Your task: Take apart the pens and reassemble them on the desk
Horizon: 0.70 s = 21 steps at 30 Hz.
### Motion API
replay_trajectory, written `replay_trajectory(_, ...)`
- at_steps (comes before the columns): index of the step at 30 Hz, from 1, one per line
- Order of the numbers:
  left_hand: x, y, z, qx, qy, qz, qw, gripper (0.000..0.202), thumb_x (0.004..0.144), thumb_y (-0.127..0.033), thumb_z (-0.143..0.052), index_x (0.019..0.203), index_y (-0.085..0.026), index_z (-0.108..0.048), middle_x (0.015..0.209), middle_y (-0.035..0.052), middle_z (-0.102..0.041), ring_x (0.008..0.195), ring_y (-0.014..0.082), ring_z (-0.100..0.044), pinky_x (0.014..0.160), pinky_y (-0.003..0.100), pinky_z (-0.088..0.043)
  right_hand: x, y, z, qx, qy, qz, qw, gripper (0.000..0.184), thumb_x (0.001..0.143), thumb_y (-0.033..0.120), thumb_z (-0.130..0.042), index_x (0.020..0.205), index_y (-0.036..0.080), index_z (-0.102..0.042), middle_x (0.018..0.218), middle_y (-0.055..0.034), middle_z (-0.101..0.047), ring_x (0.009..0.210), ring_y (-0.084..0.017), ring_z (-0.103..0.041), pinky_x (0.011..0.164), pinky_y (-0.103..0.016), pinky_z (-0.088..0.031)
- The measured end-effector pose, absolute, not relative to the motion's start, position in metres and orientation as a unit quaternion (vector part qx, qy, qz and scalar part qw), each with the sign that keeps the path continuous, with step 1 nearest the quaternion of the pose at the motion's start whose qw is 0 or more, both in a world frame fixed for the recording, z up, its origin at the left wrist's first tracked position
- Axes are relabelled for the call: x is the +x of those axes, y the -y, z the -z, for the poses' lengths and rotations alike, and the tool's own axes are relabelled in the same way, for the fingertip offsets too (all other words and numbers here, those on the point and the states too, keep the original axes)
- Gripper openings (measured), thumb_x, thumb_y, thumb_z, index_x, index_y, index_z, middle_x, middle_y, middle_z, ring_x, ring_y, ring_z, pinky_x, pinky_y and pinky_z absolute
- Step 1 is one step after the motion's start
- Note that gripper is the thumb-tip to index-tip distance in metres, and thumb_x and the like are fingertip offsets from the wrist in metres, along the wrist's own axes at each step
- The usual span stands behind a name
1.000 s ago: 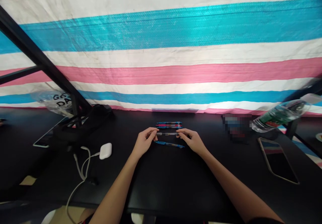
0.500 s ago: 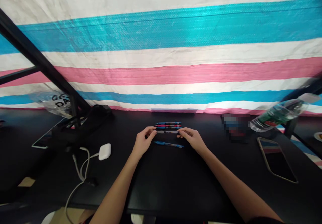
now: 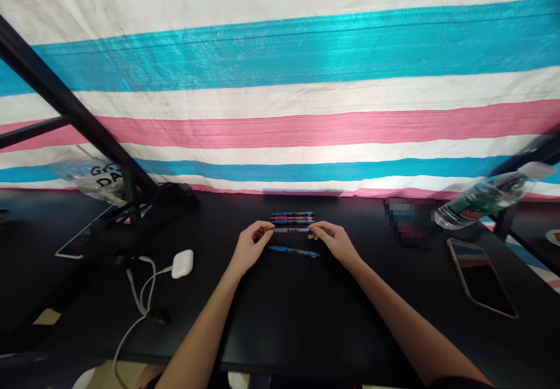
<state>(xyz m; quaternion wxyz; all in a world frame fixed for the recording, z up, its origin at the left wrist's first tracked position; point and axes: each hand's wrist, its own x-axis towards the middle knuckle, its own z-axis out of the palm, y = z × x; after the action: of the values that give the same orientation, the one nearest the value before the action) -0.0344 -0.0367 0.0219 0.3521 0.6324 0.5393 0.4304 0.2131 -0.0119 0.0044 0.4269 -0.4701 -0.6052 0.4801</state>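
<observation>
— Since a striped sheet (image 3: pixel 280 56) fills the upper view, what lies below it?

— A black table (image 3: pixel 289 319), with a clear, green-labelled bottle (image 3: pixel 475 205) towards the right.

— Next in size?

— A phone (image 3: pixel 483 278), lying flat on the near side of the bottle.

— What are the hands doing?

— The left hand (image 3: pixel 252 245) and the right hand (image 3: pixel 335 243) face each other over the table's middle, each pinching, thumb against fingers.

— And off to the left?

— A white cable (image 3: pixel 151 290) leading to a small white case (image 3: pixel 182 263).

— Pinching what, then?

— A grey pen (image 3: pixel 292 230), level between them: one end in each hand. Whether it touches the table, I can't tell. Just beyond it three slim pens (image 3: pixel 292 218), blue and red, lie side by side. A blue pen (image 3: pixel 294 251) lies nearer the person, slightly slanted, apart from the grey one.
</observation>
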Motion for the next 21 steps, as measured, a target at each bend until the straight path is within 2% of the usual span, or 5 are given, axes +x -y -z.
replay_trajectory(2,-0.0349,0.0361,-0.0217,0.627,-0.551,-0.437,0.336,0.025,0.085,-0.039,-0.054,0.094,-0.019,-0.067,0.087,0.0035,-0.068,0.07,0.0147,-0.058,0.064,0.024,-0.044,0.2128,0.0115,-0.0044,-0.472,0.596,-0.483,0.435,0.036,0.079,0.05,-0.058,0.089,0.017,-0.069,0.071,-0.0055,-0.07,0.068,-0.018,-0.061,0.07,-0.032,-0.049)
replay_trajectory(9,-0.0348,0.0361,-0.0207,0.644,-0.56,-0.412,0.319,0.036,0.088,-0.042,-0.049,0.066,-0.016,-0.062,0.066,0.002,-0.064,0.067,0.0156,-0.059,0.063,0.023,-0.043,0.213,0.0108,-0.0034,-0.47,0.589,-0.492,0.435,0.038,0.078,0.052,-0.06,0.088,0.017,-0.069,0.07,-0.0052,-0.07,0.068,-0.018,-0.061,0.07,-0.032,-0.048)
replay_trajectory(11,-0.0342,0.037,-0.0231,0.646,-0.555,-0.41,0.327,0.033,0.086,-0.042,-0.051,0.069,-0.016,-0.063,0.067,0.0016,-0.063,0.065,0.0148,-0.057,0.061,0.023,-0.042,0.2132,0.0106,-0.0032,-0.471,0.586,-0.495,0.436,0.038,0.077,0.053,-0.06,0.088,0.017,-0.069,0.07,-0.0051,-0.07,0.068,-0.018,-0.061,0.069,-0.032,-0.047)
replay_trajectory(16,-0.0336,0.0371,-0.0272,0.622,-0.548,-0.438,0.348,0.023,0.082,-0.037,-0.058,0.094,-0.018,-0.066,0.086,0.0032,-0.065,0.075,0.0153,-0.058,0.064,0.023,-0.043,0.2146,0.0097,-0.0021,-0.465,0.568,-0.513,0.445,0.038,0.078,0.052,-0.061,0.09,0.017,-0.069,0.071,-0.0048,-0.07,0.068,-0.017,-0.06,0.07,-0.032,-0.047)
replay_trajectory(21,-0.0348,0.0353,-0.0206,0.619,-0.565,-0.426,0.341,0.028,0.085,-0.041,-0.054,0.083,-0.017,-0.067,0.075,0.0028,-0.065,0.066,0.0146,-0.055,0.062,0.024,-0.042,0.2157,0.0094,-0.0005,-0.459,0.557,-0.523,0.453,0.037,0.078,0.051,-0.062,0.09,0.017,-0.069,0.072,-0.0051,-0.07,0.067,-0.017,-0.059,0.07,-0.032,-0.046)
